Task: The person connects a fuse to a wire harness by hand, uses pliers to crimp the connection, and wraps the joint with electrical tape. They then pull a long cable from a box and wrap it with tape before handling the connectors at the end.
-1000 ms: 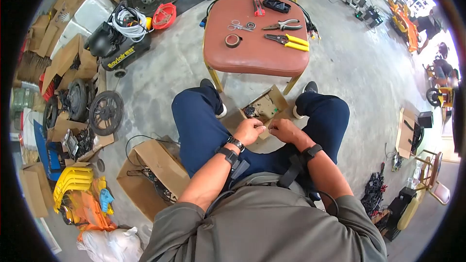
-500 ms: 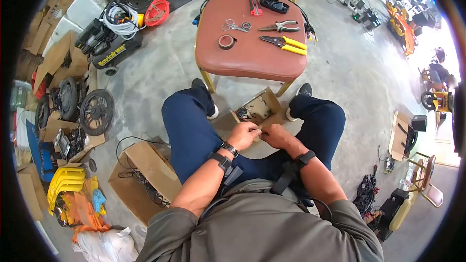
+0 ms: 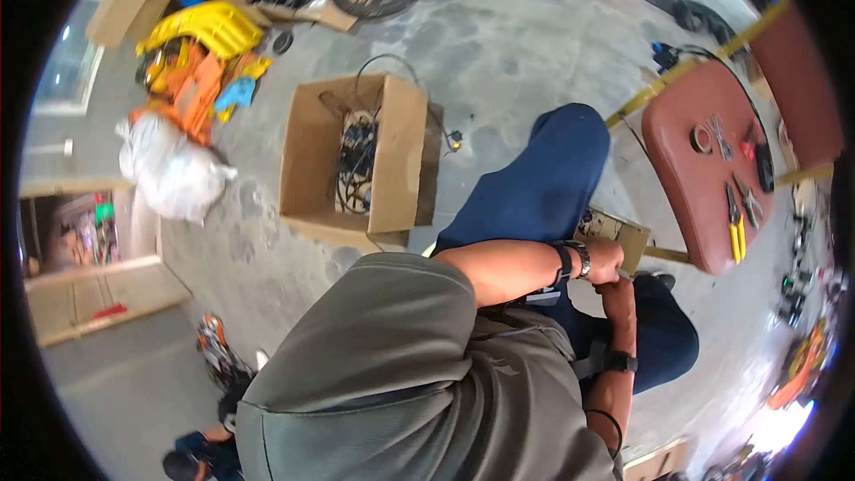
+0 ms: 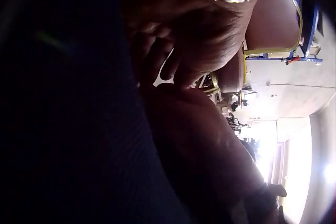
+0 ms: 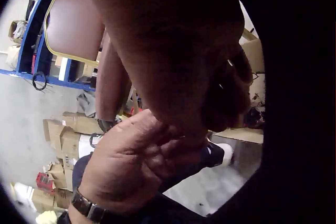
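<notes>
In the head view the left hand [image 3: 602, 261] and right hand [image 3: 616, 296] meet over the lap, fingers curled. A small pale piece [image 3: 625, 275] shows at their fingertips, pinched between them; its shape is too small to tell. The left wrist view shows the left hand [image 4: 205, 37] in shadow, fingertips close to the right hand [image 4: 194, 129]. From the right wrist the right hand [image 5: 168, 50] looks dark and covers part of the left hand [image 5: 123, 163]; the piece is hidden there. Beside the hands is a small open carton [image 3: 632, 239] with dark parts inside.
Ahead at the right, a brown chair seat [image 3: 686, 169] bears a tape roll [image 3: 702, 138], scissors [image 3: 721, 141], pliers [image 3: 749, 203] and a yellow-handled tool [image 3: 737, 233]. A large carton [image 3: 398, 151] of cables stands at the left, near a white bag [image 3: 178, 169].
The head view has swung to the left, so the chair and hands appear farther right and rotated. Both hands remain together at the fingertips.
</notes>
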`<state>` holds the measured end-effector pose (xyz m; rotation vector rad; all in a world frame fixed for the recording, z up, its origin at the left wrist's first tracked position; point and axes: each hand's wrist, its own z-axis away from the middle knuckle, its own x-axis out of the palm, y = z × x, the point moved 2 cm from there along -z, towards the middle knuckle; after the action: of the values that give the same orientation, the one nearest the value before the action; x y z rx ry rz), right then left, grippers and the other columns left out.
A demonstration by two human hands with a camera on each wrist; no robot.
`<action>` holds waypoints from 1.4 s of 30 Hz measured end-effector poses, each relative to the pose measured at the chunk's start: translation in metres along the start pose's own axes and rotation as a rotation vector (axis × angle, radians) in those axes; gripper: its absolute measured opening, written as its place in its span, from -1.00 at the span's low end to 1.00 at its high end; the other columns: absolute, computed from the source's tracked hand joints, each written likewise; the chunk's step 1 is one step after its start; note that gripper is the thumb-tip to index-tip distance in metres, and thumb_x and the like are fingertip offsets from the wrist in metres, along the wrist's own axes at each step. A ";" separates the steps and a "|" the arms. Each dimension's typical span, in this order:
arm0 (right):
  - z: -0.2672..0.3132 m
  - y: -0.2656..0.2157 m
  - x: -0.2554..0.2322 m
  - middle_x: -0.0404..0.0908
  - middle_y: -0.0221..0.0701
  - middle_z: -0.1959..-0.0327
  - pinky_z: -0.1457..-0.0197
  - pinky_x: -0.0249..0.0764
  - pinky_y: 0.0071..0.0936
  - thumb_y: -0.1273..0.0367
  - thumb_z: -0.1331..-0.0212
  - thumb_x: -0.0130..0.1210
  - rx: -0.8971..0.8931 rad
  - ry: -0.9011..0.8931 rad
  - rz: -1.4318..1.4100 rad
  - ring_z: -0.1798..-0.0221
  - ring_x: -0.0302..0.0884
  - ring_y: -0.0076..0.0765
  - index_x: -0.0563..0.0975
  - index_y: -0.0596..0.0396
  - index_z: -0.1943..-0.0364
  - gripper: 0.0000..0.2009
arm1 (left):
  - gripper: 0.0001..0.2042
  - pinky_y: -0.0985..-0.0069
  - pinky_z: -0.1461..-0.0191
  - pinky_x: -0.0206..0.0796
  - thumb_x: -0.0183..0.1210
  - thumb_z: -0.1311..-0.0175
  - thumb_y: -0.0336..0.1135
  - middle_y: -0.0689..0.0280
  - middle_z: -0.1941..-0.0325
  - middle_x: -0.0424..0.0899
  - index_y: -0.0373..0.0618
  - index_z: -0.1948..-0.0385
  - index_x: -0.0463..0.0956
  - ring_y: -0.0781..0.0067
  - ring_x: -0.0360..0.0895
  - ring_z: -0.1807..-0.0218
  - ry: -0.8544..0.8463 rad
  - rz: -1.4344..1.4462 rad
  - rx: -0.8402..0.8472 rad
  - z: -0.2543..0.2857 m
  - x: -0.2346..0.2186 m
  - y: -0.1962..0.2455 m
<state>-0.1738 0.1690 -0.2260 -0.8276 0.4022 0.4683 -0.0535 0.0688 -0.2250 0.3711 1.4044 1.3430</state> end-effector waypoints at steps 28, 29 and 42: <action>-0.012 0.001 -0.001 0.63 -0.39 0.44 0.34 0.53 -0.53 0.49 -0.26 0.06 0.130 -0.107 -0.171 0.44 0.58 -0.45 0.56 0.19 0.19 -0.89 | -0.75 0.20 0.01 0.51 0.36 -0.02 -0.20 0.04 0.30 0.73 -0.20 0.39 0.71 0.02 0.69 0.11 0.067 0.070 0.027 0.013 -0.034 0.033; -0.011 0.001 0.000 0.63 -0.39 0.44 0.34 0.53 -0.53 0.49 -0.26 0.06 0.127 -0.103 -0.169 0.44 0.58 -0.46 0.56 0.19 0.19 -0.89 | -0.75 0.20 0.00 0.51 0.36 -0.02 -0.20 0.04 0.30 0.73 -0.20 0.39 0.71 0.01 0.69 0.11 0.068 0.064 0.034 0.013 -0.034 0.032; -0.008 -0.012 0.002 0.62 -0.41 0.45 0.36 0.52 -0.55 0.50 -0.26 0.06 0.089 -0.075 -0.128 0.46 0.57 -0.48 0.56 0.19 0.19 -0.89 | -0.73 0.22 0.01 0.51 0.37 -0.01 -0.18 0.00 0.33 0.72 -0.23 0.42 0.70 -0.03 0.68 0.14 0.104 0.049 0.087 0.006 -0.023 0.030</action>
<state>-0.1665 0.1566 -0.2246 -0.7427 0.2968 0.3591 -0.0537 0.0625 -0.1876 0.4011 1.5523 1.3602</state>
